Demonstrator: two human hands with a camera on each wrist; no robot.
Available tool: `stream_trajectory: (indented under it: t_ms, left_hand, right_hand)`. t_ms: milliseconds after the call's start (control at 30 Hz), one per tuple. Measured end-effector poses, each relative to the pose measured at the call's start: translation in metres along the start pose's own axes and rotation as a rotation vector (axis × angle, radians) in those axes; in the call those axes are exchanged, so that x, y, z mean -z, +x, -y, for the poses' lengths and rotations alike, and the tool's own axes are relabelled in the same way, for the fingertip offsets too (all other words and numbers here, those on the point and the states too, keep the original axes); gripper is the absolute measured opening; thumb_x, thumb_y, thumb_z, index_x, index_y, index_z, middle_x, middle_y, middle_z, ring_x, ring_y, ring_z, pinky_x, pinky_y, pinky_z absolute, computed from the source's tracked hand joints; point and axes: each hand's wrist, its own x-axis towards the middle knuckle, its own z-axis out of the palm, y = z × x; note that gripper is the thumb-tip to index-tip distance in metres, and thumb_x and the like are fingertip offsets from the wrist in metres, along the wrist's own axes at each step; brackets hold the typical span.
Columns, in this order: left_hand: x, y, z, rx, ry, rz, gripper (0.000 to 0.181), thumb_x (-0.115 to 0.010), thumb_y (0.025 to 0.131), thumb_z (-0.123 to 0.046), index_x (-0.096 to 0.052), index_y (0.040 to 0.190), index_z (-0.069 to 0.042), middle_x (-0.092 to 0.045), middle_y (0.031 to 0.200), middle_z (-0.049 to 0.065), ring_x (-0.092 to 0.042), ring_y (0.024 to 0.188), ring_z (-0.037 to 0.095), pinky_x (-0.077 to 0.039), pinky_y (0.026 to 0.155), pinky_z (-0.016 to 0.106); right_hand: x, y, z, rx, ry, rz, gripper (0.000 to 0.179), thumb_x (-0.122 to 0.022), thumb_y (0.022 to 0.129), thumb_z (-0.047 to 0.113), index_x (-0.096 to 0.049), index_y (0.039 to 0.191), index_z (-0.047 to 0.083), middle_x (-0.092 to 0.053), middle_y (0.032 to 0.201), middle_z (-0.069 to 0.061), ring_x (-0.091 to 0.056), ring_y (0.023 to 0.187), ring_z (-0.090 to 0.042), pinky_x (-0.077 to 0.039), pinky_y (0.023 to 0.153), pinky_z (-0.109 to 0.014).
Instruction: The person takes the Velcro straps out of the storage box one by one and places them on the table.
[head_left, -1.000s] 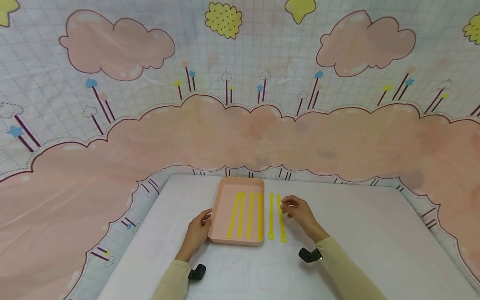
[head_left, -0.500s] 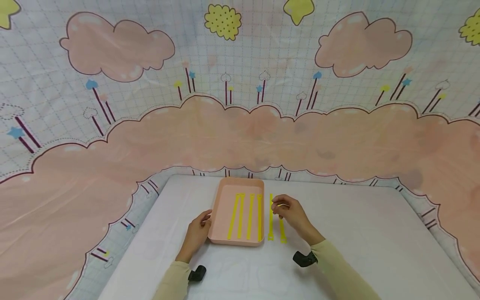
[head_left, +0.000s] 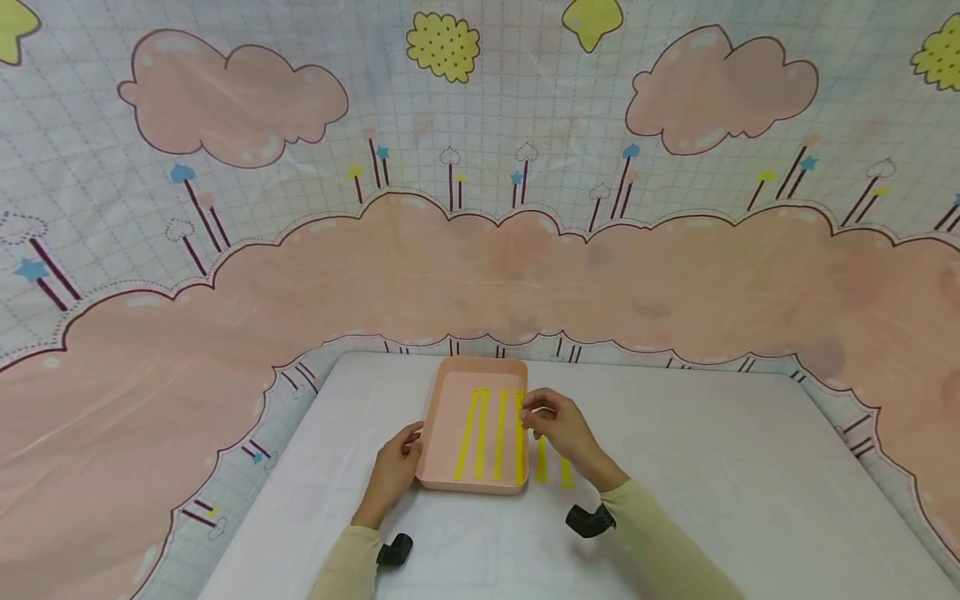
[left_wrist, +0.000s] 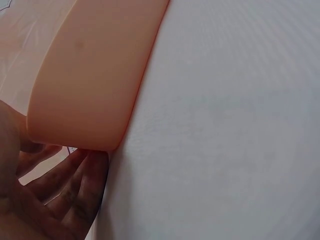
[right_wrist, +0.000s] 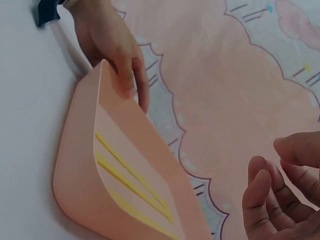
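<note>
In the head view, a shallow peach tray (head_left: 445, 433) lies on the white table. My left hand (head_left: 392, 467) holds its left side; in the left wrist view the fingers (left_wrist: 92, 180) press the outside of the wall, and in the right wrist view a digit overlaps the rim. Several thin yellow strips (head_left: 500, 437) lie lengthwise inside. Right of the tray are two more yellow strips (head_left: 542, 468), their upper parts hidden behind my right hand (head_left: 566, 433). That hand hovers by the tray's right rim, fingers loosely bent, with nothing between thumb and fingertips in the right wrist view.
The white table (head_left: 712, 467) extends to both sides of the tray. Behind it hangs a patterned cloth (head_left: 487, 267) with clouds and stars. Each wrist wears a small black camera (head_left: 590, 521).
My right hand has moved left, from over the outer loose strip to the tray's right rim. The strips, the tray and my left hand stay where they were.
</note>
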Motion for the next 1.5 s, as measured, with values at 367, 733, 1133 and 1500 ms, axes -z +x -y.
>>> stream_trajectory:
  t_ms: [367,733,1133,1500]
  left_hand:
    - [-0.001,-0.001,0.001,0.007,-0.009,-0.007,0.037,-0.054,0.098,-0.009,-0.058,0.135,-0.008,-0.067,0.122,0.021,-0.066,0.106,0.030,-0.054,0.087,0.044]
    - [-0.001,0.001,0.000,0.014,-0.008,-0.008,0.037,-0.053,0.099,-0.009,-0.058,0.135,-0.008,-0.066,0.123,0.022,-0.066,0.107,0.031,-0.054,0.087,0.044]
    - [-0.002,-0.001,-0.001,0.016,-0.008,-0.013,0.037,-0.053,0.099,-0.009,-0.058,0.135,-0.008,-0.066,0.123,0.022,-0.066,0.108,0.031,-0.054,0.089,0.045]
    - [-0.004,0.001,0.000,0.010,-0.008,-0.018,0.037,-0.054,0.098,-0.008,-0.059,0.135,-0.008,-0.066,0.122,0.022,-0.066,0.107,0.031,-0.055,0.088,0.045]
  right_hand:
    - [-0.018,0.010,-0.006,0.032,-0.011,0.070,0.024,-0.065,0.093,0.010,-0.060,0.114,-0.001,-0.063,0.107,-0.015,-0.066,0.085,-0.020,-0.054,0.072,-0.032]
    - [-0.035,0.019,-0.002,0.102,-0.097,0.125,0.020,-0.067,0.092,0.015,-0.062,0.110,0.006,-0.066,0.103,-0.009,-0.066,0.090,-0.029,-0.056,0.073,-0.045]
    - [-0.050,0.026,0.001,0.239,-0.399,0.242,0.018,-0.067,0.093,0.015,-0.063,0.109,0.007,-0.064,0.106,-0.004,-0.063,0.094,-0.016,-0.053,0.080,-0.025]
    - [-0.053,0.036,0.016,0.429,-0.774,0.377,0.023,-0.069,0.092,0.019,-0.063,0.113,0.012,-0.065,0.113,-0.005,-0.062,0.100,-0.016,-0.052,0.088,-0.028]
